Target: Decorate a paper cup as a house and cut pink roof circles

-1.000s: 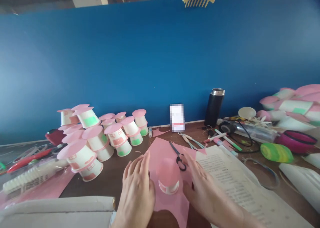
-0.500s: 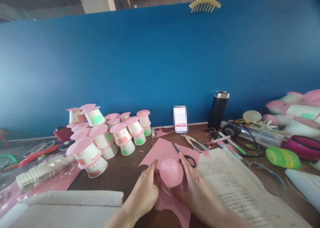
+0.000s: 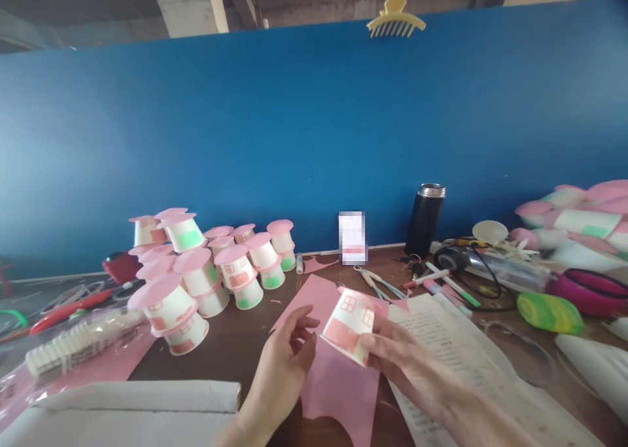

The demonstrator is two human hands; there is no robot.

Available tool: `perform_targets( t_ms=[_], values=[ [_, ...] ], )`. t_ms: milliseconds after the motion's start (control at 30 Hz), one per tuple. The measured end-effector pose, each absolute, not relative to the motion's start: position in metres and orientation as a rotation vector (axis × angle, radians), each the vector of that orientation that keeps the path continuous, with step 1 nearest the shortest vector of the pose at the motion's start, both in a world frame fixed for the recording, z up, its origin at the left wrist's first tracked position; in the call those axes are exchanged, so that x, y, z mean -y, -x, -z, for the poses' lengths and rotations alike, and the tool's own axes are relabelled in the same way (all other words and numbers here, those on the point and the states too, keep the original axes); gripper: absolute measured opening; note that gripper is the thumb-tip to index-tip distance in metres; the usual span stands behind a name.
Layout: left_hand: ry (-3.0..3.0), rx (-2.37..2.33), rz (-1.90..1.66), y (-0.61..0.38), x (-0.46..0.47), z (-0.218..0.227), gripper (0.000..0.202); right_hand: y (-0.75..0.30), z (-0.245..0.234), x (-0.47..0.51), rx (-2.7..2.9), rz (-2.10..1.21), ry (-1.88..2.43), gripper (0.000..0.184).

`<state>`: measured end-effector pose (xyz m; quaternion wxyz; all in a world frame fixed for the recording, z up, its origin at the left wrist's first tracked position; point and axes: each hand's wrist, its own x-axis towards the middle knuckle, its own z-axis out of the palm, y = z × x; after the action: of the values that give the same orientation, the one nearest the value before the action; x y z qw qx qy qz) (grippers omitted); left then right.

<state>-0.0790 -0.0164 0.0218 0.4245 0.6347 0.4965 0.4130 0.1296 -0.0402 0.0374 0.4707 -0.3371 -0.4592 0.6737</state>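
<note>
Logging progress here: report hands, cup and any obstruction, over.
Right hand gripping decorated paper cup, tilted. Left hand beside it, seemingly empty. Pink paper beneath, printed sheet at right; neither blocking the cup.

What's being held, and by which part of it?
The right hand holds the painted paper cup by its side, near the rim; the left hand holds nothing.

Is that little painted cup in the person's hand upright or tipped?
Tipped: the right hand holds the painted cup at a slant, its lower edge sloping down toward the picture's right.
</note>
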Motion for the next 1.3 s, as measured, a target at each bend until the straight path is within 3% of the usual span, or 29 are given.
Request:
perform_targets(
  t_ms=[100,500,1067,1300],
  values=[
    [-1.673,-1.218,-1.048,0.076,0.024,-0.029,0.04,-0.134,-0.029,0.039,0.93,-1.784,0.775,0.03],
    [-1.875,-1.153,-1.0,0.071,0.038,-0.035,0.019,-0.133,-0.027,0.034,0.533,-1.913,0.737,0.032],
    [-2.055,-1.334,-0.948,0.066,0.037,-0.029,0.023,-0.128,-0.018,0.035,0.803,-1.725,0.904,0.038],
    [-1.469,-1.361,-0.978,0.071,0.021,-0.028,0.035,-0.126,-0.019,0.035,0.767,-1.672,0.993,0.039]
  ],
)
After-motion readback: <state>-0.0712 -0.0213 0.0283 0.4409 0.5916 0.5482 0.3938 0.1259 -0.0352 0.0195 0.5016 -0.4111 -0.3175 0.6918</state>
